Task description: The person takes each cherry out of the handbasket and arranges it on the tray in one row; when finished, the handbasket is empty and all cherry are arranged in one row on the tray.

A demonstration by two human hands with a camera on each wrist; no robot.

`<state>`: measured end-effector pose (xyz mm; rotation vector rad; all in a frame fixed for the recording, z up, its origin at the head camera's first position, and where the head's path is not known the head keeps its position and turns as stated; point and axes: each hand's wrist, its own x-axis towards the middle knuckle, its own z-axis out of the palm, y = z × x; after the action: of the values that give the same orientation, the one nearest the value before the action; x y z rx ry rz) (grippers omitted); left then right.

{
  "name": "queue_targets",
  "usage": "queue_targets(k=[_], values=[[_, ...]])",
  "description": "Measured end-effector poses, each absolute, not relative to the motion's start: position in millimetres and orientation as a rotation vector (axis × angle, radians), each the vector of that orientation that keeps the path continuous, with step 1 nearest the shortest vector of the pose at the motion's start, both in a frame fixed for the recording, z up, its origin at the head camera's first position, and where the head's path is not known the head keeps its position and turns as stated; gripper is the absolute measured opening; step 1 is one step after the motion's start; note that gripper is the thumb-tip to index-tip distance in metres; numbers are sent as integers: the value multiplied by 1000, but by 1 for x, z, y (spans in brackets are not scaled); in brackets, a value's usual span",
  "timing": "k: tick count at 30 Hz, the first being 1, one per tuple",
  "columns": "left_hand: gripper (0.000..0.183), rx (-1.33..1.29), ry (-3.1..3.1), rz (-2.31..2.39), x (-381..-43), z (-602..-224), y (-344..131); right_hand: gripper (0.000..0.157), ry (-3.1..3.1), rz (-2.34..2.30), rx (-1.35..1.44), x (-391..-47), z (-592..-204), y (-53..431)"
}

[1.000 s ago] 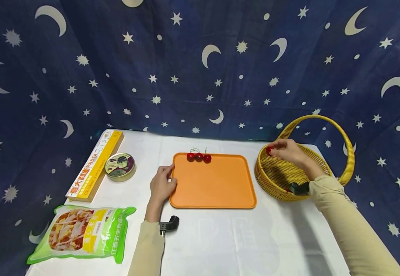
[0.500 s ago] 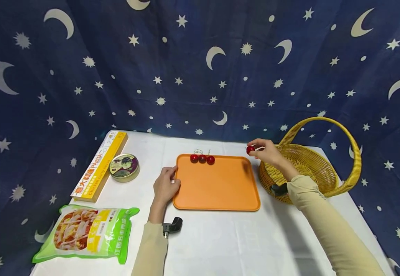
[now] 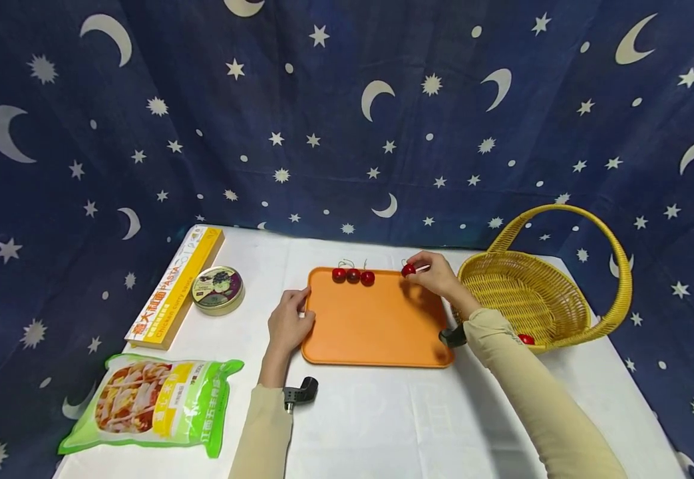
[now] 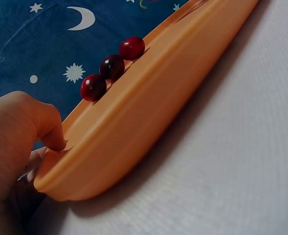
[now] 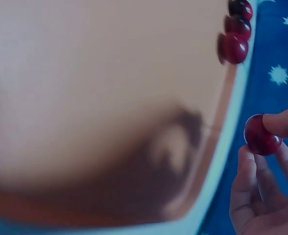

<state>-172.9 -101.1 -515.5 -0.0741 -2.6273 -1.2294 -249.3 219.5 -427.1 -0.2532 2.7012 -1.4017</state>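
Observation:
An orange tray point(image 3: 376, 326) lies on the white cloth, with three dark red cherries point(image 3: 353, 275) in a row along its far edge. My left hand point(image 3: 289, 324) grips the tray's left rim; in the left wrist view the thumb point(image 4: 51, 128) bends over the rim. Over the tray's far right part, my right hand point(image 3: 436, 274) pinches a cherry point(image 5: 262, 135) between thumb and fingertips, its thin stem pointing up. To the right of the tray stands a yellow wicker basket point(image 3: 505, 286), where a red cherry point(image 3: 526, 339) shows near the front rim.
At the left lie a pasta box point(image 3: 174, 289), a round tin point(image 3: 217, 291) and a green food bag point(image 3: 152, 404). The basket's tall handle point(image 3: 622, 279) arches up at the right. A dark blue cloth point(image 3: 335, 133) with moons and stars hangs behind the table.
My right hand has come out of the basket to the left with a cherry and is now over the tray's far right part. The left hand has stayed on the tray's rim.

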Motion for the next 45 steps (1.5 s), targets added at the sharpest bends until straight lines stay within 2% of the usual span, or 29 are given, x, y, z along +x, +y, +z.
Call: queue_targets(k=[14,28,45], values=[[54,-73,-2623,-1241,-173,-515,-98,33,2716,-1423,-155,-253,-456,173],[55,-76,-2621,-1236,-173,-514,-97,32,2733,-1436,-163,-254,-462,172],[55,-66,-2625,-1231,-174,-517,-100,31,2711,-1416,-40,-253,-465,168]])
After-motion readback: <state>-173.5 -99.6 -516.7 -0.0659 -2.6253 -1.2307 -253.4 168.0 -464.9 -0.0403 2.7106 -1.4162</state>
